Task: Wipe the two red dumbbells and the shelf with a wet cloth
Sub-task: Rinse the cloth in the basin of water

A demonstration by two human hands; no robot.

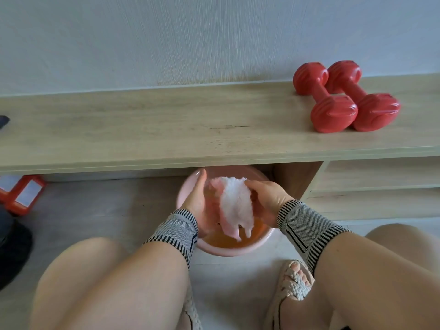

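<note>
The cloth (235,206) was pinched by the right hand (266,195) over the basin (214,250), left hand (196,198) fingers straight, together; wringing was judged necessary before the dumbbells (345,98).

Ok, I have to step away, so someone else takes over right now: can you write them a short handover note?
Right hand holds the white-and-pink cloth above the pink basin of water on the floor. Left hand is open beside the cloth, over the basin.
Both red dumbbells lie side by side at the right end of the wooden shelf.
Done: cloth apparently wetted.
Left: wring it if needed, wipe both dumbbells, then the shelf.
</note>
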